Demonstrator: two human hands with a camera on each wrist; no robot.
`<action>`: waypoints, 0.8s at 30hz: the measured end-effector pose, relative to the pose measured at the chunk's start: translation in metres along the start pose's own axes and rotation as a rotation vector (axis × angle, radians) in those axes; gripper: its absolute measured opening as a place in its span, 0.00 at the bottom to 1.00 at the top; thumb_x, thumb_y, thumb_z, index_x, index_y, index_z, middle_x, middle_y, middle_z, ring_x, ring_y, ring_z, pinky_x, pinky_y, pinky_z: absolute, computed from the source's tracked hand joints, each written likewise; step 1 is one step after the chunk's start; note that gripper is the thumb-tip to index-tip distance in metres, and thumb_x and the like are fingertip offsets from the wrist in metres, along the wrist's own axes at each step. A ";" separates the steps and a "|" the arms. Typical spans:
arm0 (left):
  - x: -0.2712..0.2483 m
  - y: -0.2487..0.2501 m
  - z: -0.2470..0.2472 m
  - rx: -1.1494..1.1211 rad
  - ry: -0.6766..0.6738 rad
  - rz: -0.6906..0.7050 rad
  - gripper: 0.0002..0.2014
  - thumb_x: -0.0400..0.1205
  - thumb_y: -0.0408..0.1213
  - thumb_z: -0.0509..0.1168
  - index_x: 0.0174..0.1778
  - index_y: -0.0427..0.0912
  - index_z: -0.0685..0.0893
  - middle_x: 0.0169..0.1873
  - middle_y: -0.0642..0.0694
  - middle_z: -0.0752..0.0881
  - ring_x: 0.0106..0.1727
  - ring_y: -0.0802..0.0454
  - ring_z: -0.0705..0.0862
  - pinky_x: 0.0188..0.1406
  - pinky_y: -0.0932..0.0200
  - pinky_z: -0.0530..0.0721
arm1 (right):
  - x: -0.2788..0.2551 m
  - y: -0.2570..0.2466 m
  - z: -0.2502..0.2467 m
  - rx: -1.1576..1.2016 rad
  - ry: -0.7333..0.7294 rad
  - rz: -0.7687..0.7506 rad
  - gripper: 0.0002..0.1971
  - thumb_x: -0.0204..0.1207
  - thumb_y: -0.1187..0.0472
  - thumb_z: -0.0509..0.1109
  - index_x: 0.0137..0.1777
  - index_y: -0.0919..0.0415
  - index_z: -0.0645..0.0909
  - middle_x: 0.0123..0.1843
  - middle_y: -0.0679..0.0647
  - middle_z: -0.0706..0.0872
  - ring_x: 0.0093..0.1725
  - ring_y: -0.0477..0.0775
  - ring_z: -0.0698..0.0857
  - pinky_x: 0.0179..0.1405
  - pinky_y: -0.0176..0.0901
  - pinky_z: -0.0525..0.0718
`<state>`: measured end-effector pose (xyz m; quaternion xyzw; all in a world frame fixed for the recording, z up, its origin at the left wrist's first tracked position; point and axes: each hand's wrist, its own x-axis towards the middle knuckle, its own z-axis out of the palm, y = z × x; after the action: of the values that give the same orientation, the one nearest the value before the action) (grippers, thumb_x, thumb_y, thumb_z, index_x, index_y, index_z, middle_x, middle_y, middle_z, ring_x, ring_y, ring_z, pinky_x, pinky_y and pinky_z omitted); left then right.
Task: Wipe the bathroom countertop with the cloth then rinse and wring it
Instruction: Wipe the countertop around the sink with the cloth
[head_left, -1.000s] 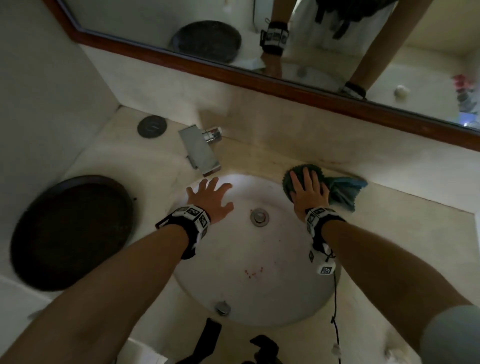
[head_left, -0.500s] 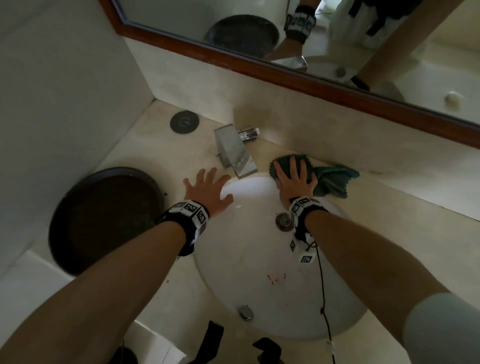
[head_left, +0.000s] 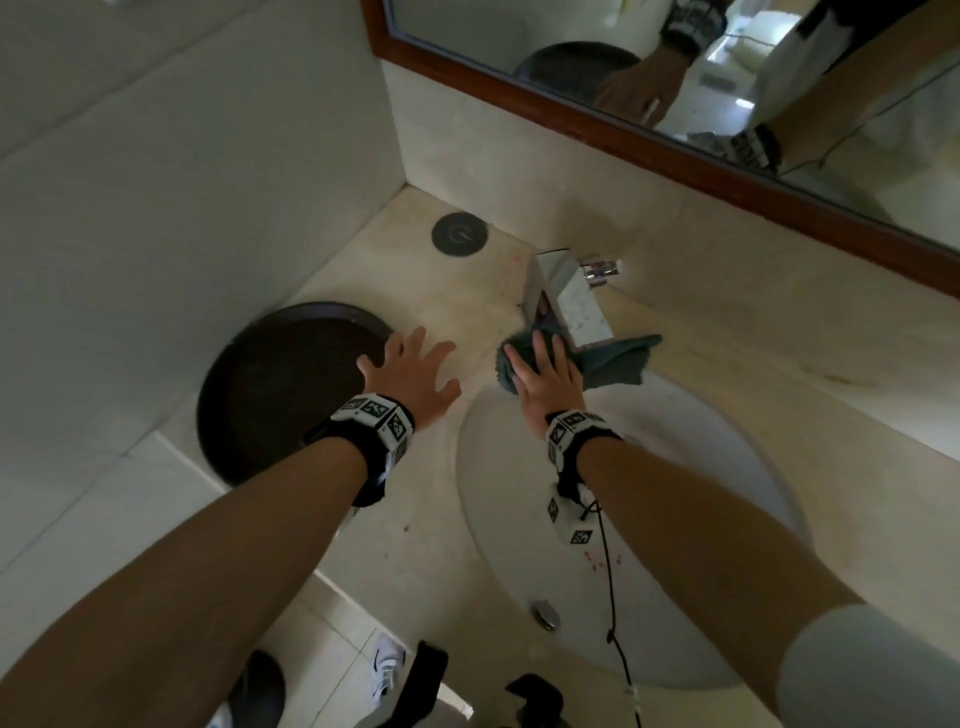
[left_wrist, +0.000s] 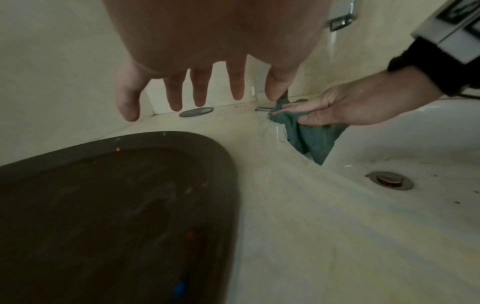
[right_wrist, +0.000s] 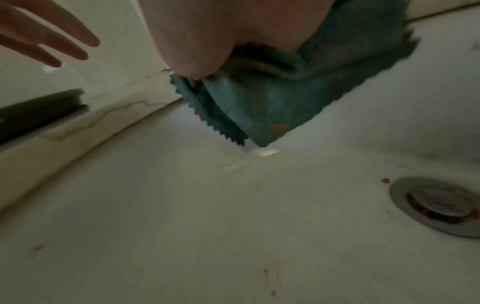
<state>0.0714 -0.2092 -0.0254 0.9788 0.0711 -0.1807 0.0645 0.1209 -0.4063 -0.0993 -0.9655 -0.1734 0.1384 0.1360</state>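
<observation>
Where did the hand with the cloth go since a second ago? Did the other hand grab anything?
The right hand slid the cloth to the left along the back rim of the sink, from right of the tap to just under it. The left hand moved left too, from over the sink to beside the dark tray. It grabbed nothing and stays spread open. The right hand still presses flat on the cloth.
</observation>
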 end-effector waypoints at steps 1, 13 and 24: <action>-0.004 -0.006 0.000 -0.002 0.001 -0.006 0.29 0.81 0.60 0.53 0.79 0.63 0.57 0.84 0.49 0.50 0.84 0.40 0.48 0.73 0.22 0.56 | 0.000 -0.007 0.003 -0.001 -0.010 -0.016 0.24 0.88 0.50 0.48 0.84 0.38 0.52 0.88 0.52 0.45 0.86 0.62 0.44 0.81 0.62 0.52; -0.035 -0.065 0.000 0.004 0.011 0.014 0.29 0.82 0.59 0.55 0.79 0.63 0.58 0.85 0.47 0.50 0.84 0.39 0.48 0.73 0.22 0.56 | -0.026 -0.060 0.022 -0.075 -0.119 -0.142 0.24 0.88 0.49 0.46 0.84 0.36 0.50 0.88 0.50 0.42 0.86 0.58 0.40 0.82 0.60 0.53; -0.043 -0.079 0.002 -0.011 0.008 0.069 0.29 0.82 0.59 0.54 0.80 0.63 0.56 0.85 0.48 0.49 0.84 0.39 0.48 0.73 0.22 0.56 | -0.063 -0.088 0.034 -0.066 -0.188 -0.253 0.24 0.88 0.50 0.48 0.83 0.39 0.55 0.88 0.51 0.43 0.86 0.57 0.40 0.82 0.57 0.48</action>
<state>0.0178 -0.1375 -0.0198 0.9811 0.0386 -0.1740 0.0759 0.0277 -0.3434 -0.0895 -0.9227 -0.3102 0.2039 0.1039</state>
